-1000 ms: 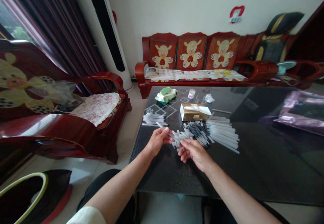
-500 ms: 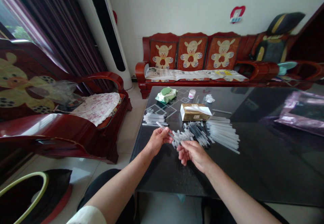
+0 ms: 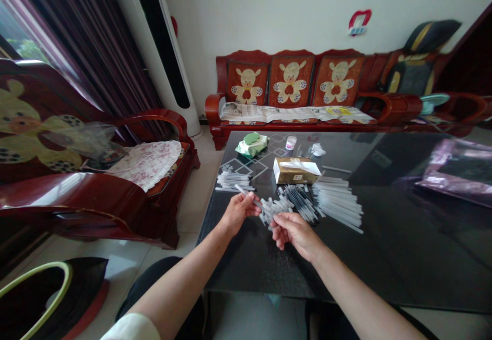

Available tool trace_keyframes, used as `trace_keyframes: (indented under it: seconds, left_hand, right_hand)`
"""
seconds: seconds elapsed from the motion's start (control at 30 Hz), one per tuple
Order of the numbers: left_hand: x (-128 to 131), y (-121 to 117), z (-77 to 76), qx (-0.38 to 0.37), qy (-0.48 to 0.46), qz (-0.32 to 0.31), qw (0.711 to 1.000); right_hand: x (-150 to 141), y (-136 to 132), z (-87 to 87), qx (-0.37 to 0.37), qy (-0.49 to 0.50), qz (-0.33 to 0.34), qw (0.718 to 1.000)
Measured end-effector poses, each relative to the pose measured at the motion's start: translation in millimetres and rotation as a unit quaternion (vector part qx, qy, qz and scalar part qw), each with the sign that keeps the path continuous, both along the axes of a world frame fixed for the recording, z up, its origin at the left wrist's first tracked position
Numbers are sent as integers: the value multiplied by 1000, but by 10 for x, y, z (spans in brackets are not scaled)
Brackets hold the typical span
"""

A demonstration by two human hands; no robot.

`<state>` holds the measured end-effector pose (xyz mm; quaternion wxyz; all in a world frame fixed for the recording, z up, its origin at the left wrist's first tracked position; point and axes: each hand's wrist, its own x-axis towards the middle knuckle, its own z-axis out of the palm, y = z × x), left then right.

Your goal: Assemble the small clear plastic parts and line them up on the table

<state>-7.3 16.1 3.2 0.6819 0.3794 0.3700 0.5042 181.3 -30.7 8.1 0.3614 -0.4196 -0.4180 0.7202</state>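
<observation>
My left hand (image 3: 239,212) is closed in a pinch around a thin whitish tube (image 3: 240,189), which slants down toward my right hand. The fingers of my right hand (image 3: 292,232) are pinched together near the tube's lower end. Whether they hold that end or a small white piece is too small to tell. Just behind the fingertips lies a heap of short white pieces (image 3: 280,206). Right of it is a bunch of thin dark sticks (image 3: 302,202), then a fan of longer translucent tubes (image 3: 338,202). More whitish tubes (image 3: 232,181) lie in a row beyond my left hand.
On the dark glossy table (image 3: 384,263) stand a tissue box (image 3: 295,171), a green wipes pack (image 3: 252,144), a small white cup (image 3: 291,143) and crumpled tissue (image 3: 318,149). A purple plastic package (image 3: 457,171) lies right. A wooden armchair (image 3: 115,202) is left.
My right hand has shifted very slightly right. My left hand keeps its pinch on the tube, and the piles look the same.
</observation>
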Motion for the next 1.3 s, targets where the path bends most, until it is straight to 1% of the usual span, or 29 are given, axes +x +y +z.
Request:
trace_keyframes:
  seconds: [0.1,0.2,0.37,0.47,0.57,0.63,0.73,0.8,0.93,1.0,1.07,1.1,1.17,1.23,1.3]
  left_hand:
    - [-34,40,3,-16,-20,45,999]
    - [-54,62,10,-31,-34,75,996]
    - [-40,57,35,-47,-43,84,994]
    - [-33,48,49,-49,-43,84,994]
    - [-34,39,45,-49,-42,80,995]
    - [-35,36,28,-49,-40,76,995]
    - [-32,39,-10,-46,-36,69,996]
    - [-26,40,-35,-37,-34,60,997]
    - [11,18,-69,-23,-26,41,999]
    - [27,2,-73,-23,-19,35,999]
    - [16,4,-59,-21,-12,35,999]
    - [-7,17,-43,-17,-9,42,999]
    - [-92,72,6,-3,-7,78,997]
    - [-218,153,70,12,-20,140,990]
    - [-345,229,132,16,-38,208,977]
  right_hand:
    - [111,64,21,14,-22,-27,999]
    - [310,159,46,39,-69,-94,992]
    - [610,282,25,61,-134,-153,977]
    - [649,316,-50,103,-229,-183,951]
    - [581,331,-134,139,-316,-162,924]
    - [514,330,-163,163,-333,-147,917]
    - [427,300,-149,208,-330,-145,909]
    - [371,255,-117,233,-321,-119,910]
    - [233,146,-82,245,-273,-27,930]
    - [176,113,-81,245,-267,-8,932]
    - [159,104,-75,249,-275,0,929]
    - [171,106,-67,251,-281,5,926]
    - [234,124,-38,252,-294,12,922]
    - [346,155,0,250,-313,11,916]
    - [493,203,35,246,-350,-17,904]
